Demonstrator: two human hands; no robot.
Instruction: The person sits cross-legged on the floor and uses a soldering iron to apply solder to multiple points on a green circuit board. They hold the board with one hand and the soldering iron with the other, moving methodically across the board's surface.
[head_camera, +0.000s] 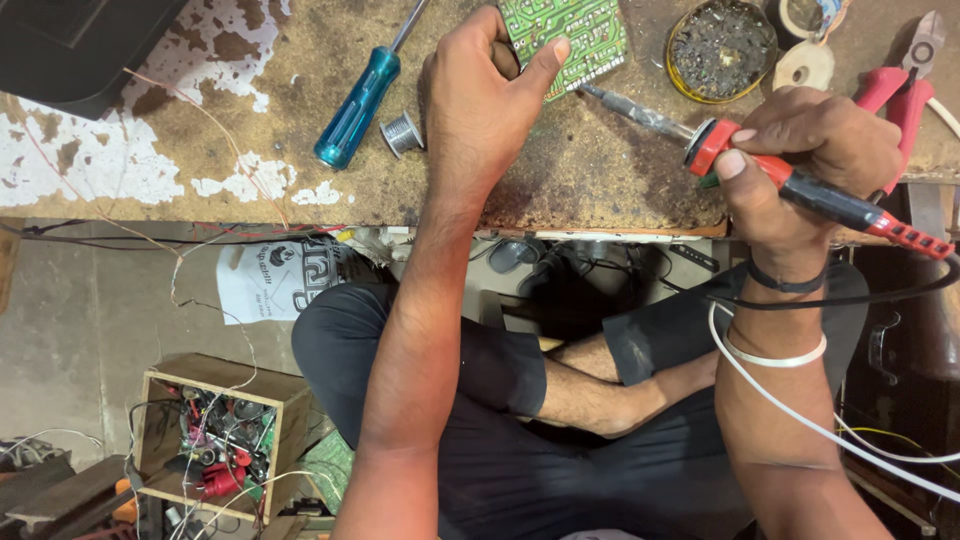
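My left hand (478, 95) grips the near edge of a green circuit board (578, 35) that lies on the worn wooden bench (620, 170), thumb pressed on its top. My right hand (812, 160) is closed around a red and black soldering iron (800, 185). The iron's dark metal tip (620, 103) points left and ends just beside the board's lower right corner. A black band and a white cable loop around my right wrist.
A blue-handled screwdriver (358, 105) and a small solder spool (402, 133) lie left of my hand. A round tin of dark residue (722, 45) and red-handled cutters (905, 80) sit at the right. Below the bench, a wooden box of parts (215, 440) stands on the floor.
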